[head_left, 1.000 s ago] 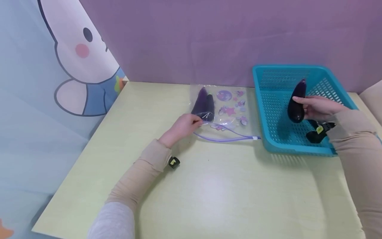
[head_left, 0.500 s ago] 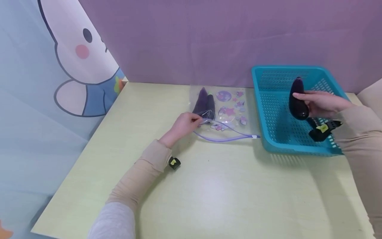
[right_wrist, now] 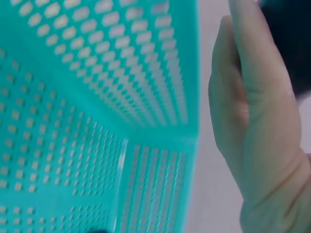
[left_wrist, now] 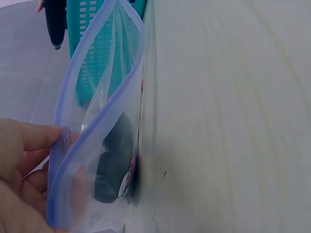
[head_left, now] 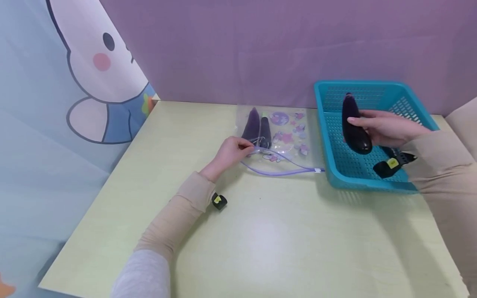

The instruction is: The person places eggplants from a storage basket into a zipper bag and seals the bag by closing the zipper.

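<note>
My left hand (head_left: 232, 153) pinches the purple-edged mouth of a clear zip bag (head_left: 287, 155), printed with pink and purple figures. In the left wrist view the bag's mouth gapes apart, with the thumb and fingers at its edge (left_wrist: 60, 145). Two dark eggplants (head_left: 251, 126) lie inside the bag, seen through the plastic. My right hand (head_left: 387, 126) grips another eggplant (head_left: 354, 128), held over the left part of the teal basket (head_left: 365, 184). The right wrist view shows that hand (right_wrist: 267, 107) beside the basket wall, the eggplant mostly cut off at the frame's edge.
The basket stands at the table's back right, close to the bag's zip slider (head_left: 318, 170). A purple cloth backdrop (head_left: 238, 54) rises behind the table (head_left: 261, 240). A black wrist camera (head_left: 219, 201) hangs under the left wrist, another (head_left: 389, 167) under the right.
My right hand has carried the eggplant leftward across the basket, its lower end now swung to the right. The left hand keeps its pinch on the bag and has hardly moved.
</note>
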`<state>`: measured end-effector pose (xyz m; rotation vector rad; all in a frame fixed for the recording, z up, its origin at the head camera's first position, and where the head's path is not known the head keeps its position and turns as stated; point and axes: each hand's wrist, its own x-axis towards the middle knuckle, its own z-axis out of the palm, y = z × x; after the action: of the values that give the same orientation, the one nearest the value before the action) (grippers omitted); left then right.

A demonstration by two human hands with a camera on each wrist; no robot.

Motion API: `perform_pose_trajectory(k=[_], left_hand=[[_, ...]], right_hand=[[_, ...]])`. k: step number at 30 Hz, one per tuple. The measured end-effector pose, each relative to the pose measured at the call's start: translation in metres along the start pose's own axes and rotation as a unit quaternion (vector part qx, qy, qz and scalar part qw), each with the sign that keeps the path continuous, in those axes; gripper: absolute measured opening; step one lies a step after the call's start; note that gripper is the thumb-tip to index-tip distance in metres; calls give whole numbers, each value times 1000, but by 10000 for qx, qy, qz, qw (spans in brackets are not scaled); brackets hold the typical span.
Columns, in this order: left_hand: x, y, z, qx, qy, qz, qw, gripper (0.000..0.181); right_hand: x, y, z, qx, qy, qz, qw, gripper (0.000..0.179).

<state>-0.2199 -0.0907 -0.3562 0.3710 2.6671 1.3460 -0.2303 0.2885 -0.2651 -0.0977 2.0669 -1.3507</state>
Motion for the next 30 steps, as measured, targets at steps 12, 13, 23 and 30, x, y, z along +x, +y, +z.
perform_pose_trajectory(k=[12, 13, 23, 30], left_hand=[[-2, 2, 2, -78, 103, -7, 9999, 15], [-2, 2, 2, -93, 103, -5, 9999, 15], [0, 1, 3, -69, 120, 4, 9999, 15], [1, 3, 2, -126, 176, 79, 9997, 16]], right_hand=[[4, -34, 57, 80, -393, -174, 9990, 76], [5, -36, 61, 57, -423, -171, 9989, 76], [6, -52, 102, -675, -793, -7, 9946, 81], [2, -58, 131, -886, -1095, -5, 9900, 80]])
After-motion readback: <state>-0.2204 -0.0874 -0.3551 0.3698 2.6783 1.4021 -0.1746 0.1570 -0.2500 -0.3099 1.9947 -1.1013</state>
